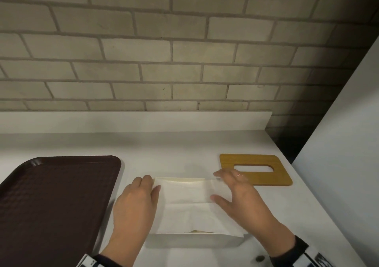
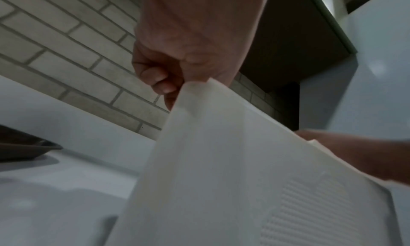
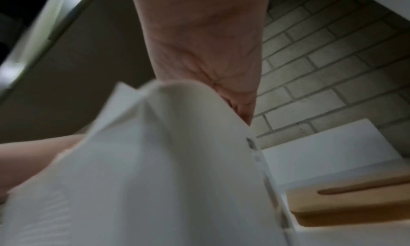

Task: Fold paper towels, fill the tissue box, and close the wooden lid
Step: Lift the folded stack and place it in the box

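Observation:
A white paper towel (image 1: 184, 191) is stretched flat over the open white tissue box (image 1: 194, 241) at the counter's front centre. My left hand (image 1: 152, 184) pinches the towel's left edge. In the left wrist view its curled fingers (image 2: 159, 81) nip the towel's corner (image 2: 221, 162). My right hand (image 1: 215, 185) holds the right edge between its thumb below and its fingers above. More white paper (image 1: 184, 215) lies inside the box under the held sheet. The wooden lid (image 1: 255, 169), with its oval slot, lies flat on the counter right of the box, and appears in the right wrist view (image 3: 355, 202).
A dark brown tray (image 1: 53, 205) sits on the white counter (image 1: 174, 150) to the left of the box. A brick wall (image 1: 164, 51) stands behind a low white upstand. A white panel (image 1: 338, 164) bounds the counter on the right.

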### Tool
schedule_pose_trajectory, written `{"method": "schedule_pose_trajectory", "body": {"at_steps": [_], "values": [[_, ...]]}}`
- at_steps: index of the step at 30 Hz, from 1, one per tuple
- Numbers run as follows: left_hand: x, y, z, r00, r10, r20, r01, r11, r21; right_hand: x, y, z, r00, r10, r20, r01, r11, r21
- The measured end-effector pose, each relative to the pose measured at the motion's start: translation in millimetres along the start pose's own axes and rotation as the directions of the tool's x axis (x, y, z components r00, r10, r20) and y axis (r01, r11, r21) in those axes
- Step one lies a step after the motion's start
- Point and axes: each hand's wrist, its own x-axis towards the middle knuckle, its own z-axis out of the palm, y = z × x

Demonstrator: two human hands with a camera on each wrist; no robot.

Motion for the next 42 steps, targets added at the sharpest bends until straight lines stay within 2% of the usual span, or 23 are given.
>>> {"method": "schedule_pose_trajectory", "body": {"at_steps": [2, 3, 5, 8, 10, 12, 14, 15, 18, 20, 22, 25, 28, 29, 30, 31, 33, 36, 38, 40, 42], "values": [[-1.3, -2.1, -3.0, 0.996, 0.090, 0.000, -0.090, 0.995, -0.035, -12.7, -11.0, -7.7, 0.974, -0.157, 0.163, 0.163, 0.986, -0.024], [-2.4, -1.0, -9.2, 0.985, 0.161, 0.067, -0.158, 0.986, -0.047, -18.4, -14.8, -10.6, 0.948, -0.213, 0.237, 0.222, 0.975, -0.014], [-3.2, -2.6, -20.0, 0.930, 0.289, 0.225, -0.256, 0.952, -0.167, -25.3, -12.1, -12.7, 0.906, -0.255, 0.337, 0.277, 0.961, -0.020], [-7.9, -2.5, -30.6, 0.785, 0.484, 0.387, -0.439, 0.875, -0.203, -29.1, -4.9, -11.2, 0.913, -0.269, 0.306, 0.296, 0.954, -0.043], [-9.8, -2.4, -29.1, 0.743, 0.529, 0.411, -0.500, 0.846, -0.184, -30.3, -1.9, -7.5, 0.933, -0.231, 0.277, 0.252, 0.967, -0.043], [-10.8, -1.4, -26.8, 0.734, 0.548, 0.402, -0.506, 0.836, -0.213, -30.3, 0.2, -3.0, 0.943, -0.244, 0.227, 0.256, 0.967, -0.021], [-10.8, -0.9, -25.7, 0.736, 0.528, 0.424, -0.463, 0.849, -0.255, -31.5, 3.4, 0.4, 0.946, -0.247, 0.210, 0.254, 0.967, -0.009], [-11.3, -2.1, -25.3, 0.749, 0.518, 0.413, -0.446, 0.856, -0.263, -32.0, 1.1, -1.1, 0.947, -0.248, 0.202, 0.255, 0.967, -0.006], [-13.9, -5.1, -21.3, 0.749, 0.531, 0.398, -0.468, 0.848, -0.249, -28.7, -2.0, -5.7, 0.946, -0.228, 0.232, 0.252, 0.964, -0.083], [-13.9, -9.5, -16.9, 0.748, 0.542, 0.383, -0.505, 0.839, -0.200, -28.0, 4.4, -2.9, 0.935, -0.228, 0.273, 0.263, 0.960, -0.097], [-10.1, -10.8, -15.4, 0.745, 0.511, 0.429, -0.502, 0.853, -0.146, -26.2, 7.8, -2.5, 0.937, -0.194, 0.291, 0.233, 0.966, -0.108], [-2.9, -12.2, -20.3, 0.778, 0.441, 0.448, -0.484, 0.875, -0.021, -23.6, 3.5, -5.0, 0.936, -0.113, 0.332, 0.165, 0.977, -0.132], [2.0, -6.8, -21.7, 0.740, 0.402, 0.539, -0.518, 0.852, 0.074, -20.4, -2.8, -8.9, 0.932, -0.061, 0.358, 0.119, 0.983, -0.142], [2.7, -7.8, -16.1, 0.755, 0.421, 0.502, -0.542, 0.832, 0.117, -18.9, -6.3, -10.9, 0.931, -0.047, 0.362, 0.109, 0.982, -0.153], [2.8, -7.6, -13.0, 0.767, 0.410, 0.494, -0.518, 0.850, 0.099, -17.3, -10.5, -12.8, 0.933, -0.038, 0.357, 0.103, 0.981, -0.165], [3.5, -3.7, -16.2, 0.762, 0.389, 0.517, -0.521, 0.843, 0.134, -15.4, -15.3, -14.3, 0.938, -0.038, 0.345, 0.102, 0.980, -0.172], [4.3, 8.6, -22.4, 0.774, 0.377, 0.508, -0.493, 0.863, 0.111, -10.8, -25.1, -13.5, 0.946, -0.096, 0.310, 0.150, 0.976, -0.155], [4.2, 24.8, -20.2, 0.744, 0.492, 0.452, -0.527, 0.848, -0.054, -2.4, -36.1, -2.9, 0.931, -0.177, 0.318, 0.220, 0.970, -0.105], [5.0, 31.5, -11.6, 0.773, 0.477, 0.418, -0.470, 0.873, -0.127, 2.8, -36.7, 2.8, 0.926, -0.147, 0.349, 0.194, 0.976, -0.102], [10.7, 33.8, -8.8, 0.805, 0.441, 0.397, -0.434, 0.894, -0.112, 7.7, -34.1, 3.4, 0.934, -0.115, 0.337, 0.165, 0.979, -0.123], [18.3, 31.8, -2.4, 0.812, 0.415, 0.410, -0.445, 0.895, -0.023, 12.8, -30.1, 2.0, 0.959, -0.082, 0.272, 0.130, 0.978, -0.164]]}}
